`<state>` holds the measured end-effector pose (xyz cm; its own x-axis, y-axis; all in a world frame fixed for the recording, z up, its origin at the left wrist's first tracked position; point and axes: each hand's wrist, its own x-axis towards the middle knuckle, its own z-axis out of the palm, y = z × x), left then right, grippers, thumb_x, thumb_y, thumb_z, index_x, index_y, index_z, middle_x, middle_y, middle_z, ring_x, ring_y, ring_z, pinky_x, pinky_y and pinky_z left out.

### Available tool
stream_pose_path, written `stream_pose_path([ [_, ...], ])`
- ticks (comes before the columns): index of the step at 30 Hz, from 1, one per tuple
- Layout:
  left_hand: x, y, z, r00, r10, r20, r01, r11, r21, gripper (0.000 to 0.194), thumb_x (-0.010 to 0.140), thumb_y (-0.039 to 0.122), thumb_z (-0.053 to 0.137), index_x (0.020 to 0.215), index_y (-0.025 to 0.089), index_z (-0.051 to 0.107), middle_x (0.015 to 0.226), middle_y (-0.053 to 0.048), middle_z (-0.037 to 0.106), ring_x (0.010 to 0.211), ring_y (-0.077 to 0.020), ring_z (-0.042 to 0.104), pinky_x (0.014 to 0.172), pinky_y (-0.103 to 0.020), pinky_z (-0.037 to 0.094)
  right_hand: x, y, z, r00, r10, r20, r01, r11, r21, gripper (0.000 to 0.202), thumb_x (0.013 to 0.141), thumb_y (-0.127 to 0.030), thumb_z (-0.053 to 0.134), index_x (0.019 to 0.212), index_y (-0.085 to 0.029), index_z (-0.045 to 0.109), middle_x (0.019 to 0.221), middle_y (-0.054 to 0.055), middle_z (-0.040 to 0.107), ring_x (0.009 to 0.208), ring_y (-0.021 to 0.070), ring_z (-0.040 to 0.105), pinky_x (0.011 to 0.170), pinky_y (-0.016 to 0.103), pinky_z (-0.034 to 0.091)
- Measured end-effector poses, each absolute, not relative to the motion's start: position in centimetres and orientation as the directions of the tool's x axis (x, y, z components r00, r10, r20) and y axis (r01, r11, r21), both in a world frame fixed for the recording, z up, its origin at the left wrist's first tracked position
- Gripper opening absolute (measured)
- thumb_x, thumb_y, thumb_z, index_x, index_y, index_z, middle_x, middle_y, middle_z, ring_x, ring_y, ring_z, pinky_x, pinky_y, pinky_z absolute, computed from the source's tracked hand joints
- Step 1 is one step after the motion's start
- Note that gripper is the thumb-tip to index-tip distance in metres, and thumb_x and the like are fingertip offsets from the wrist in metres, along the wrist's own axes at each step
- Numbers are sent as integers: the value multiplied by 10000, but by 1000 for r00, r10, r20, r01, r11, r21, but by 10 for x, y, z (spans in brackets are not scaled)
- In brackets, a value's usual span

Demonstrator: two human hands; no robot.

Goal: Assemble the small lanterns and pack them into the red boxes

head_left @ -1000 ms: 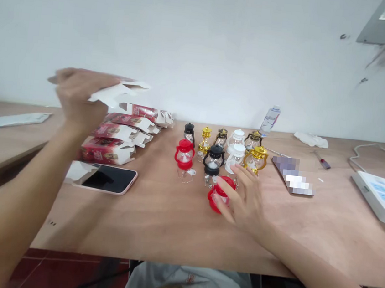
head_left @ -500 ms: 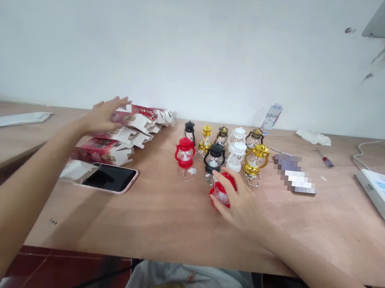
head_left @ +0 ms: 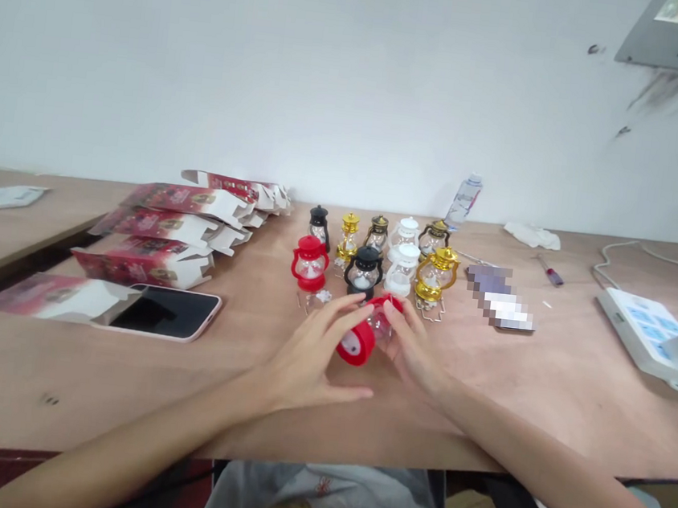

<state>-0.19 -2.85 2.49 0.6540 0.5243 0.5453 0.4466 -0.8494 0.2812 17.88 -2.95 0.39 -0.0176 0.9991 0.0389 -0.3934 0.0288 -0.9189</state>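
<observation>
A small red lantern [head_left: 359, 343] is tipped on its side above the table's front part, its round base turned toward my left. My right hand [head_left: 420, 347] grips its upper end between fingers and thumb. My left hand [head_left: 309, 360] is open beside the base; its fingers reach over the lantern and its thumb points away below. Whether those fingertips touch it I cannot tell. Just beyond stand another red lantern [head_left: 310, 264], a black lantern [head_left: 365, 271], a white lantern [head_left: 402, 270] and a gold lantern [head_left: 436, 274], with several more in a row behind.
Several red-and-white cardboard boxes [head_left: 144, 262] lie flattened at left. A phone [head_left: 166, 313] lies partly under one. To the right are a blurred-out phone-like object [head_left: 512, 308], a screwdriver [head_left: 550, 272], a white power strip [head_left: 640, 326], a tissue [head_left: 531, 235] and a leaning bottle [head_left: 464, 201].
My left hand has come from the boxes to the red lantern. The lantern has tipped, its base now facing left. Another box now lies flat over the phone's left end.
</observation>
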Motion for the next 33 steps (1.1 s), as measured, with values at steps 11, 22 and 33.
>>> stream_pose_path([
  [11, -24, -3, 10, 547, 312, 777, 491, -871, 5, 442, 760, 194, 671, 1175, 179, 518, 1133, -140, 606, 990, -226, 616, 786, -332, 543, 181, -42, 8, -58, 966, 252, 44, 254, -966, 457, 846, -385, 595, 1272, -292, 459, 1293, 64, 535, 1124, 195, 561, 927, 370, 491],
  [22, -27, 0, 14, 510, 299, 807, 509, -860, -4, 426, 750, 249, 688, 1130, 157, 519, 1084, -141, 619, 959, -220, 648, 772, -302, 559, 192, -15, 9, 75, 984, 160, -260, 175, -950, 308, 691, -480, 725, 756, -196, 626, 623, -41, 543, 555, 86, 472, 506, 216, 397],
  [33, -22, -4, 12, 556, 325, 766, 553, -832, -49, 366, 792, 257, 644, 1120, 147, 525, 1073, -156, 601, 927, -232, 652, 742, -320, 567, 191, -30, 10, 47, 954, 296, -106, 300, -948, 251, 841, -420, 621, 748, -201, 542, 536, -72, 479, 449, 48, 390, 421, 177, 283],
])
